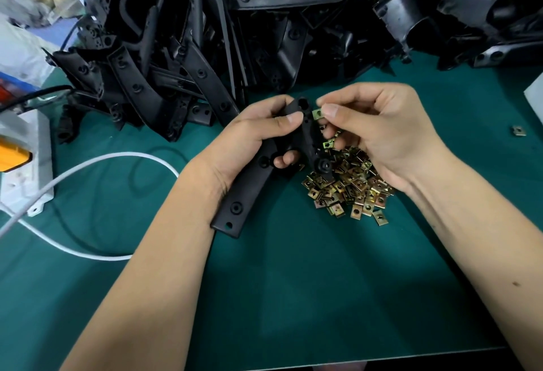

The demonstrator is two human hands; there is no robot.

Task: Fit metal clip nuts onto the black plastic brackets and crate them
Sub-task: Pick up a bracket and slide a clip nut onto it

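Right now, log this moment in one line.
left hand: holds bracket | right hand: pinches clip nut at bracket edge | nut pile: on mat

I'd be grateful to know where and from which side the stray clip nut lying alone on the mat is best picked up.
Probably from above: the lone clip nut lies flat on the green mat, clear of the pile. Pinch two opposite edges.

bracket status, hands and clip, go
Left hand grips bracket. Right hand pinches clip nut at bracket's top edge, not seated. Loose nut pile underneath, nothing blocking.
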